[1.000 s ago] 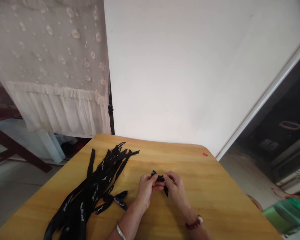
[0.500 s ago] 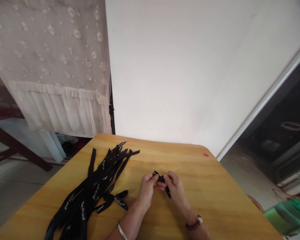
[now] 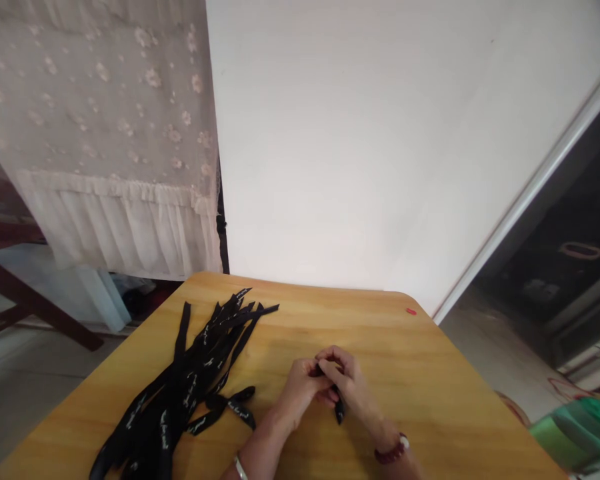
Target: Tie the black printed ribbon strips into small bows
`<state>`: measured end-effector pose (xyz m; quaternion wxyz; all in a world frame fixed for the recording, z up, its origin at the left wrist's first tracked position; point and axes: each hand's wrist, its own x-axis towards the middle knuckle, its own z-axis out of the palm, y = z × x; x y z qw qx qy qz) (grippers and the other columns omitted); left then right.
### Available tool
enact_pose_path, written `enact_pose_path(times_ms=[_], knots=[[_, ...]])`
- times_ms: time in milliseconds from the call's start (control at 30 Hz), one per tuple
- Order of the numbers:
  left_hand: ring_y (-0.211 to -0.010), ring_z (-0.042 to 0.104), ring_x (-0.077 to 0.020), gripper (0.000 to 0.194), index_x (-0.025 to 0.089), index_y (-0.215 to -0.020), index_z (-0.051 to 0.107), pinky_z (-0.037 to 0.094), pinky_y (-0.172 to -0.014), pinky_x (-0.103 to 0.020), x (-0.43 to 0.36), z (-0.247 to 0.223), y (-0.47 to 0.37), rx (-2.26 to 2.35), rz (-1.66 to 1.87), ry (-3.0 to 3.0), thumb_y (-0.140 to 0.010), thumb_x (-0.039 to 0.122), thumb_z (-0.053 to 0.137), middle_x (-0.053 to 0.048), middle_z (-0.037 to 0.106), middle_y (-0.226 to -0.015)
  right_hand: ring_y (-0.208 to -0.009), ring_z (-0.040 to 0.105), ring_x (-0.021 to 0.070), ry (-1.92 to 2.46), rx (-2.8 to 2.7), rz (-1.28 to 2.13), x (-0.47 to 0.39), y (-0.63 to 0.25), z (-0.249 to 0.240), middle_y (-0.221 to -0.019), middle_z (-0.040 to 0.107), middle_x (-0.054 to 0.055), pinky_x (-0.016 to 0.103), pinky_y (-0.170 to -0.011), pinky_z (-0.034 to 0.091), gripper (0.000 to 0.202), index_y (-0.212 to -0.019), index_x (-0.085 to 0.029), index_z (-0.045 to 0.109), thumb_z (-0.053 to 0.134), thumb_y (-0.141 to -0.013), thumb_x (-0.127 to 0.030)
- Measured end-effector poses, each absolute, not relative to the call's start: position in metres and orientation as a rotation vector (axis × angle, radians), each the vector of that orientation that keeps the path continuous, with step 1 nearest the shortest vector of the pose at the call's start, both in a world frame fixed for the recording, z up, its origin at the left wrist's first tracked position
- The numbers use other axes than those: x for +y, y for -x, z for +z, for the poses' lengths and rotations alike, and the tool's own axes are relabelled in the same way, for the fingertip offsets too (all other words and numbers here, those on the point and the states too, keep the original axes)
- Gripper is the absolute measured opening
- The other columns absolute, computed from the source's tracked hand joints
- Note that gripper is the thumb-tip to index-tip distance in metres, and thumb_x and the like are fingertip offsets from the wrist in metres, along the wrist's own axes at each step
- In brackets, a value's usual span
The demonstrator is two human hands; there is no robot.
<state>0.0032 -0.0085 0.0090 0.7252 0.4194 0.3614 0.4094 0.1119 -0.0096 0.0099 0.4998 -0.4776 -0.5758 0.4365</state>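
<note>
Over the wooden table, my left hand [image 3: 303, 389] and my right hand [image 3: 349, 381] meet, fingers closed together on a black ribbon [image 3: 339, 408]. Most of this ribbon is hidden by the fingers; one end hangs below my right hand. A pile of black ribbons [image 3: 195, 373] with white lettering lies to the left. Beside that pile, nearer my left hand, rests a looped black ribbon bow [image 3: 229, 404].
The wooden table [image 3: 420, 387] ends at a white panel [image 3: 330, 147]. Near its far right corner lies a small red object [image 3: 411, 311]. A floral lace curtain [image 3: 105, 113] hangs at left, and a green translucent item [image 3: 575, 430] is at lower right.
My hands have come closer together, with the fingers now overlapping. The ribbon between them is mostly covered, and its hanging end sits a little lower.
</note>
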Motion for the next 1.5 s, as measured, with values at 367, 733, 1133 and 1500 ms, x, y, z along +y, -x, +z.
enact_pose_path(times_ms=[367, 733, 1133, 1500], knots=[[-0.039, 0.054, -0.0116, 0.013, 0.009, -0.067, 0.067, 0.047, -0.046, -0.024, -0.007, 0.003, -0.004, 0.833, 0.869, -0.98, -0.058, 0.012, 0.057, -0.003, 0.059, -0.043, -0.055, 0.054, 0.0104, 1.105, -1.412, 1.005, -0.01, -0.108, 0.008, -0.073, 0.058, 0.001, 0.021, -0.051, 0.044, 0.013, -0.061, -0.017, 0.053, 0.059, -0.067, -0.028], [-0.053, 0.063, -0.0153, 0.025, 0.012, -0.075, 0.056, 0.047, -0.043, -0.021, -0.001, 0.001, 0.002, 0.841, 1.144, -0.624, -0.055, 0.022, 0.068, -0.006, 0.067, -0.07, -0.073, 0.056, 0.0186, 1.221, -1.222, 0.989, -0.009, -0.118, 0.01, -0.073, 0.06, 0.006, 0.026, -0.065, 0.045, 0.037, -0.068, -0.019, 0.057, 0.041, -0.076, -0.051], [-0.044, 0.06, -0.0134, 0.022, 0.013, -0.064, 0.053, 0.04, -0.032, -0.016, -0.003, 0.002, 0.0, 0.848, 1.201, -0.607, -0.052, 0.02, 0.071, 0.001, 0.059, -0.051, -0.055, 0.044, 0.012, 1.236, -1.381, 0.909, -0.008, -0.112, 0.009, -0.053, 0.045, -0.004, 0.021, -0.05, 0.035, 0.027, -0.055, -0.018, 0.048, 0.054, -0.071, -0.039], [-0.05, 0.06, -0.012, 0.021, 0.008, -0.065, 0.06, 0.05, -0.045, -0.02, 0.0, 0.003, 0.001, 0.79, 1.205, -0.526, -0.055, 0.022, 0.071, -0.005, 0.064, -0.058, -0.059, 0.048, 0.0135, 1.229, -1.358, 0.88, -0.006, -0.112, 0.002, -0.059, 0.05, -0.001, 0.021, -0.052, 0.039, 0.026, -0.061, -0.017, 0.05, 0.054, -0.07, -0.041]])
